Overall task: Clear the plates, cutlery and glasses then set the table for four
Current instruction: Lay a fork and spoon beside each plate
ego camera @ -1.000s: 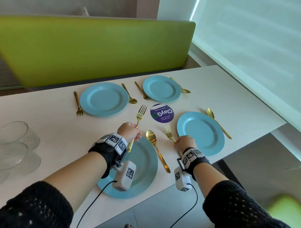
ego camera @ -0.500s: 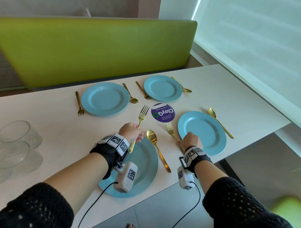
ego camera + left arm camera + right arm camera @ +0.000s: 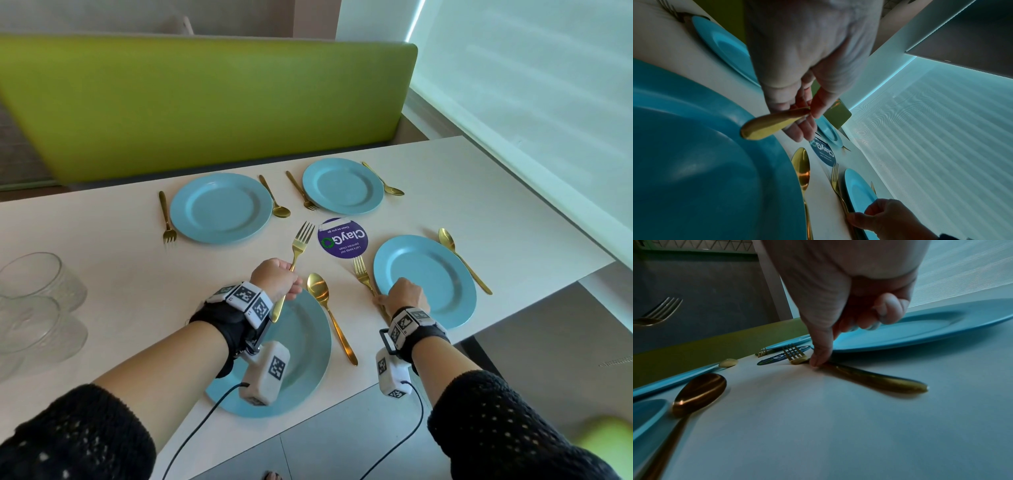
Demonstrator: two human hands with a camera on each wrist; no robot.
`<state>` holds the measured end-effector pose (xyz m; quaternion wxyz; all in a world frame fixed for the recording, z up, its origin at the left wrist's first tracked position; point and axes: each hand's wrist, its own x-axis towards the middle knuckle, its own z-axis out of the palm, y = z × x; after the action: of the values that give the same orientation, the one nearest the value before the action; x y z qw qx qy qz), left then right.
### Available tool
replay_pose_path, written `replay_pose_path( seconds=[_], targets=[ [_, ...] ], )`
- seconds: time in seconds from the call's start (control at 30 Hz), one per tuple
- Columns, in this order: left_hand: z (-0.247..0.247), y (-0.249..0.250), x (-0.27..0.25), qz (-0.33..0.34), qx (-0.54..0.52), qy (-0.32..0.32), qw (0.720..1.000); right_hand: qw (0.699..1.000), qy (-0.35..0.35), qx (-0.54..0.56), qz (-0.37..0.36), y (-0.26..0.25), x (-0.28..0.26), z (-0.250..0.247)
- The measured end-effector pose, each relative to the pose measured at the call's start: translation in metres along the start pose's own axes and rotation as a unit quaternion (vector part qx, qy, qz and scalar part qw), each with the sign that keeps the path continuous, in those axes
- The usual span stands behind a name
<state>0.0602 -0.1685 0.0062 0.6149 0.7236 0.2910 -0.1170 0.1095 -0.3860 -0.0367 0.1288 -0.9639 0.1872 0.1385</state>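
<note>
My left hand (image 3: 274, 281) grips the handle of a gold fork (image 3: 298, 247) and holds it tilted above the near blue plate (image 3: 305, 346), tines pointing away. In the left wrist view, my left hand (image 3: 807, 65) has the fork's handle end (image 3: 772, 125) sticking out of the fingers over the plate rim (image 3: 760, 129). My right hand (image 3: 406, 296) is down on a second gold fork (image 3: 361, 274) that lies left of the right-hand blue plate (image 3: 431, 274). In the right wrist view, the thumb (image 3: 821, 353) presses this fork's handle (image 3: 869, 378) on the table and the other fingers curl at the plate rim (image 3: 920, 331).
A gold spoon (image 3: 330, 315) lies between the near plate and the second fork. Two more blue plates (image 3: 221, 207) (image 3: 342, 185) with forks and spoons sit at the far side. A purple sticker (image 3: 342, 238) marks the middle. Clear glasses (image 3: 37, 301) stand at the left. A green bench back (image 3: 205, 96) lies beyond.
My right hand has slid a little forward along the second fork toward the plate. The left hand keeps holding its fork in nearly the same place.
</note>
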Motion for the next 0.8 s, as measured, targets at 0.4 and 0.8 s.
replay_pose_path(
  seconds=[0.4, 0.8],
  targets=[
    [0.001, -0.002, -0.004, -0.004, 0.006, -0.012, 1.000, 1.000, 0.015, 0.008, -0.026, 0.004, -0.003, 0.000],
    [-0.019, -0.020, -0.022, -0.031, 0.003, -0.040, 0.999, 0.959, -0.130, 0.184, -0.170, -0.072, -0.076, 0.011]
  ],
)
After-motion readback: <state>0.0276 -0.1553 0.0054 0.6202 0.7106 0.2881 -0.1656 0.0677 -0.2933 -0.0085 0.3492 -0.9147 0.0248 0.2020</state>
